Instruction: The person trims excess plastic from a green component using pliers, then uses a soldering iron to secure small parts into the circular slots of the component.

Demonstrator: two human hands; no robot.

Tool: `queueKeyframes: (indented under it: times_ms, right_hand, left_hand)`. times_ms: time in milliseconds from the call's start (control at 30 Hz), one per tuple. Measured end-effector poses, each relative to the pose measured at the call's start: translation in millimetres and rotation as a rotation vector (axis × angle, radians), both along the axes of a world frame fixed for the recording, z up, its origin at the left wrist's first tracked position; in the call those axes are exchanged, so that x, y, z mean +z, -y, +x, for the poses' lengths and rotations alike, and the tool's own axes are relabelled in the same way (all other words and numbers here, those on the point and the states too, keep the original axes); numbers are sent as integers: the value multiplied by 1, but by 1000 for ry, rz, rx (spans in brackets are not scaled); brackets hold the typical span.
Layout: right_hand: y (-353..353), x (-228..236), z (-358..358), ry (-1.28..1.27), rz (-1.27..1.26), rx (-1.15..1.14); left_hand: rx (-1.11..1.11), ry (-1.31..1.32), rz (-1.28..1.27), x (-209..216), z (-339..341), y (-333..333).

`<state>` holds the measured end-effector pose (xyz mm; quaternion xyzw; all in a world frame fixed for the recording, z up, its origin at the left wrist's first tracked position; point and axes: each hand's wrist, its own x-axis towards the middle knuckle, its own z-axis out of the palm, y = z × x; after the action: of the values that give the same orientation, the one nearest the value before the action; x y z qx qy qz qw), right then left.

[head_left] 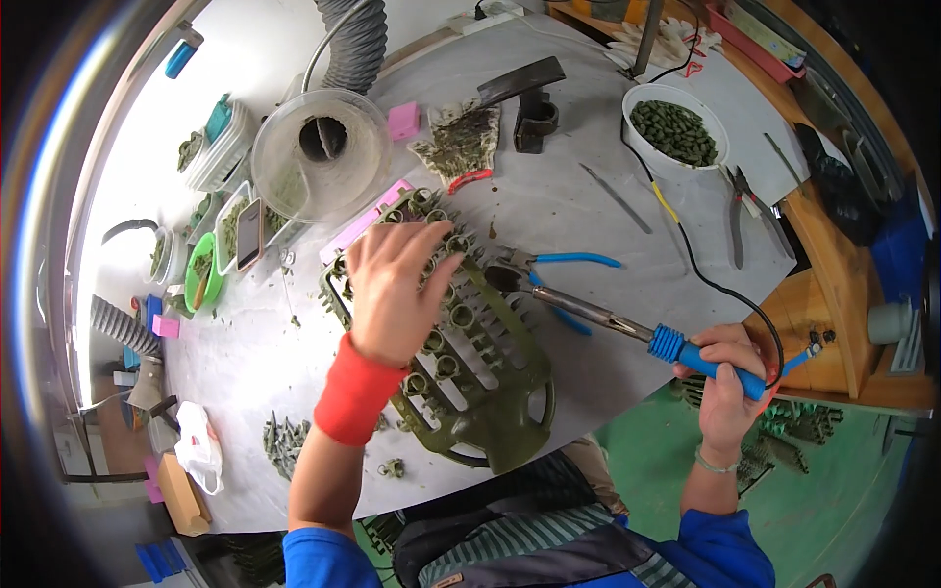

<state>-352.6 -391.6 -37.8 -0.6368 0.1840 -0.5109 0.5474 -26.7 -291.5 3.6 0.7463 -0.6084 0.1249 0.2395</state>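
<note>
Right of centre, my right grip (730, 367) is clamped on a blue-handled soldering iron (598, 313), aimed left toward an olive-green frame (480, 392) on the near side of the worktop (578, 137). My left grip (397, 279) lies over the frame's far part, fingers spread; whether they clasp it, I cannot tell. Beyond lies a stained glove (466, 142).

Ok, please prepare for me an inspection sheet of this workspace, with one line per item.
Surface: grey table; small scraps lie scattered.
Work things: green frame with rings; blue-handled soldering iron.
Clutter: stained glove, blue-handled cutters, phone, white bowl of green pieces.
Hands: left hand rests on the frame, grip unclear; right hand grasps the soldering iron.
Cables: black cable, partly yellow, runs past the bowl to the soldering iron.
Surroundings: grey hose with clear hood; green floor.
</note>
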Motion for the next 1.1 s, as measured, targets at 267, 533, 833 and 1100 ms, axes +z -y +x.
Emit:
queueKeyframes:
  times_ms: [267,533,833,1100]
  right_hand:
    - [0,-8,-18,-5,21,-113]
    - [0,-16,-32,-27,41,-86]
    - [-11,-2,-31,-22,36,-79]
    - [-16,3,-33,-14,44,-97]
  left_hand:
    - [322,-506,3,0,61,-143]
    - [477,-617,252,-31,21,-212]
    - [120,-355,400,-28,5,-210]
    - [414,-619,434,-38,-3,-211]
